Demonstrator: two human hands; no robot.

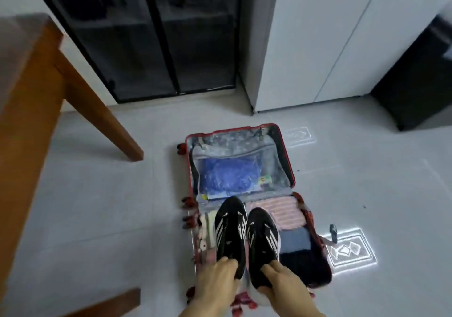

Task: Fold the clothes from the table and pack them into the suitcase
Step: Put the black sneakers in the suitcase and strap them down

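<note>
While the suitcase (232,143) lies open on the floor (110,206) at lower centre of the frame, two black shoes are held side by side over its near half. The left shoe (230,233) is gripped at the heel by the left hand (215,285), and the right shoe (263,241) by the right hand (283,287). Folded clothes, a pink striped piece (283,211) and a dark blue piece (296,241), are packed just right of the shoes. A wooden tabletop (19,37) is seen at upper left.

A dark glass-door cabinet (146,35) stands beside a white cupboard (318,35).
</note>
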